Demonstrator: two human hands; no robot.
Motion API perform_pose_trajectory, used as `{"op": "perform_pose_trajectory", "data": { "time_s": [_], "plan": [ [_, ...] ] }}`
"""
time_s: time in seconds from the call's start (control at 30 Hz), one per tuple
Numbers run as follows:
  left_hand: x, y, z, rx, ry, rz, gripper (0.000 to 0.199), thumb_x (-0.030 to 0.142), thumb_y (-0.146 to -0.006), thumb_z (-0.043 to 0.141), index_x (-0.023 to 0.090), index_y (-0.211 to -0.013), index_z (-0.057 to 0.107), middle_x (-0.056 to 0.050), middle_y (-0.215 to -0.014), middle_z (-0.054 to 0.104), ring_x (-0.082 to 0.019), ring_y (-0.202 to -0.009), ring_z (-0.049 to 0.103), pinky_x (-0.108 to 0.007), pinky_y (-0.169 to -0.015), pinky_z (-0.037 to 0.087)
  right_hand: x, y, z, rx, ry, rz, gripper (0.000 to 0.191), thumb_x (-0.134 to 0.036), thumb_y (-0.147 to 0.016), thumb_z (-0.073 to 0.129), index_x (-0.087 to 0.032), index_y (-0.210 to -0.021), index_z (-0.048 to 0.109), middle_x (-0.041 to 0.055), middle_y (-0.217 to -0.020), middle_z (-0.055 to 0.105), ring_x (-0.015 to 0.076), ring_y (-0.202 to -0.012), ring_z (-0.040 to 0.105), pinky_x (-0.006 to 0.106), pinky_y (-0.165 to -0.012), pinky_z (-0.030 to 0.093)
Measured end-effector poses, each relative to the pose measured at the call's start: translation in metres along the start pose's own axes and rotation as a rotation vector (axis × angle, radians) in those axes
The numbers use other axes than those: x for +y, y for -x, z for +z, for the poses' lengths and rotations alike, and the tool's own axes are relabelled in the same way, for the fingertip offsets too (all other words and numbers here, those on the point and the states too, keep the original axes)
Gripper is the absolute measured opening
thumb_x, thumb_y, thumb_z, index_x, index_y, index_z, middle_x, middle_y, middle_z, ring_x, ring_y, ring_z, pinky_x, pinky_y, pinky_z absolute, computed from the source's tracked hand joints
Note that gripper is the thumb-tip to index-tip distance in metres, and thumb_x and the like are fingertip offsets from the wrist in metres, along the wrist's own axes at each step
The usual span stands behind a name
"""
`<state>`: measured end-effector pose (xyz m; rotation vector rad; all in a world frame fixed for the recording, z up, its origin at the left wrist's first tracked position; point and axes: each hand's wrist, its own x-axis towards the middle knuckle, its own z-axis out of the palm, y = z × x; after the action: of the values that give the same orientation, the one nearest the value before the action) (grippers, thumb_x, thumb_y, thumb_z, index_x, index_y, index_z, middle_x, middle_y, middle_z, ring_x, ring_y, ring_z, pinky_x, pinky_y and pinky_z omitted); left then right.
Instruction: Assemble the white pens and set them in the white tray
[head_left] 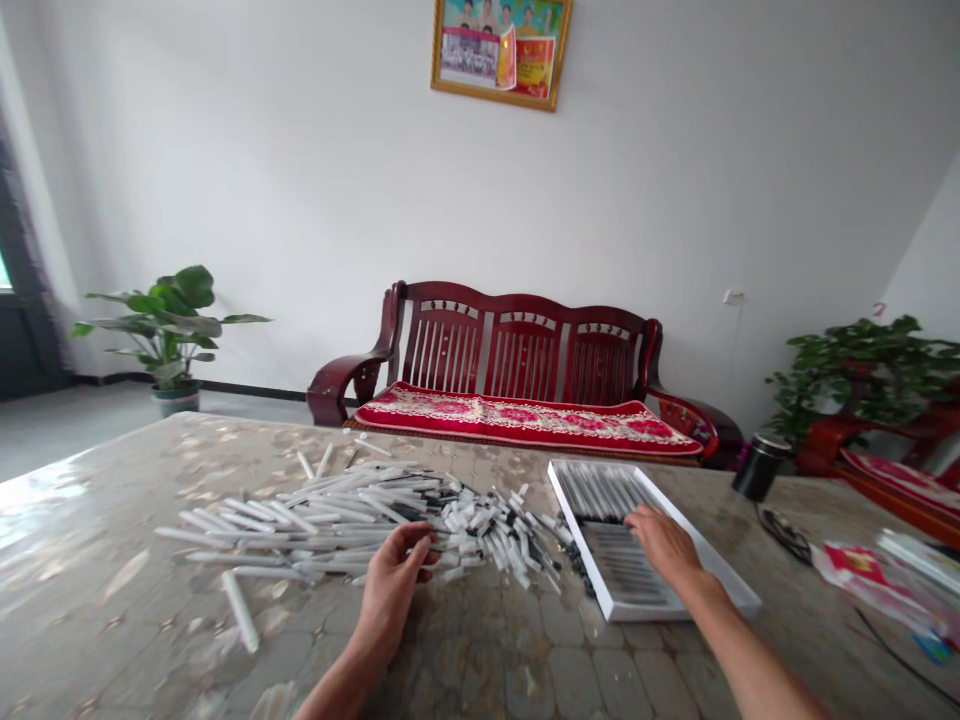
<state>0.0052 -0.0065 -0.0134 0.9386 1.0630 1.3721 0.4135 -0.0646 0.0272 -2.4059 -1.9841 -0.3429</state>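
My left hand (396,572) is at the near edge of the heap, its thumb and fingers pinched together; whatever they hold is too small to make out. Beside it lies a heap of whitish pen-like tubes (300,530), with short translucent cap-like pieces (487,530) and thin dark pieces at its right. My right hand (664,540) reaches over a shallow white box (720,580), fingers bent down and bunched at the tubes inside. Rows of grey-white tubes (611,490) fill the far and near sections of the box. The fingertips' hold there is hidden.
A loose tube (240,612) lies left on the patterned tabletop (180,660). Small black pieces (581,560) line the box's left side. A black cylinder (761,468) with a cable, and plastic packaging (862,580), lie right. Beyond stands a wooden bench (525,350).
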Motion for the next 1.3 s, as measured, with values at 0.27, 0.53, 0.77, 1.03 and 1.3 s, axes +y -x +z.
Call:
{"op": "perform_pose_trajectory", "data": {
  "time_s": [0.27,0.53,0.77,1.03,1.3],
  "plan": [
    [0.001,-0.003,-0.003,0.049,-0.019,0.036,0.049,0.051,-0.053,0.078,0.017,-0.086,0.066,-0.003,-0.076,0.07,-0.019,-0.063,0.066,-0.025,-0.05,0.047,0.002,-0.003,0.01,0.015,-0.035,-0.012,0.031,-0.008,-0.088,0.046,-0.022,-0.091,0.073,0.0063,-0.1,0.071,0.0201,-0.098,0.064,0.027,-0.081,0.042],
    [0.008,-0.002,-0.013,0.195,0.013,0.11,0.045,0.051,-0.061,0.072,0.017,-0.089,0.066,-0.007,-0.084,0.072,-0.018,-0.061,0.066,-0.027,-0.051,0.046,-0.041,-0.011,0.008,0.268,-0.323,0.01,0.031,-0.018,-0.09,0.043,-0.021,-0.103,0.071,0.0085,-0.112,0.071,0.0225,-0.099,0.067,0.031,-0.083,0.048],
    [0.016,0.003,-0.019,0.315,0.014,0.175,0.045,0.059,-0.072,0.061,0.019,-0.092,0.065,-0.006,-0.085,0.07,-0.018,-0.063,0.064,-0.027,-0.053,0.045,-0.204,0.013,-0.024,0.103,-0.582,-0.315,0.025,-0.022,-0.089,0.049,-0.025,-0.098,0.073,0.003,-0.1,0.072,0.0184,-0.093,0.068,0.026,-0.084,0.047],
    [0.012,0.009,-0.014,0.217,-0.031,0.197,0.042,0.061,-0.083,0.048,0.022,-0.074,0.062,-0.001,-0.059,0.061,-0.017,-0.051,0.054,-0.027,-0.049,0.041,-0.29,0.019,-0.028,0.016,-0.389,-0.375,0.019,-0.018,-0.084,0.061,-0.025,-0.098,0.072,0.0056,-0.11,0.065,0.0219,-0.103,0.064,0.028,-0.083,0.048],
    [-0.003,0.009,-0.005,0.023,-0.31,0.172,0.033,0.045,-0.087,0.049,0.025,-0.063,0.058,0.0,-0.053,0.059,-0.016,-0.048,0.053,-0.025,-0.051,0.037,-0.278,0.012,-0.02,0.088,-0.408,-0.31,0.017,-0.014,-0.087,0.054,-0.023,-0.095,0.066,0.005,-0.103,0.07,0.0217,-0.099,0.066,0.029,-0.081,0.048]
  ]
}}
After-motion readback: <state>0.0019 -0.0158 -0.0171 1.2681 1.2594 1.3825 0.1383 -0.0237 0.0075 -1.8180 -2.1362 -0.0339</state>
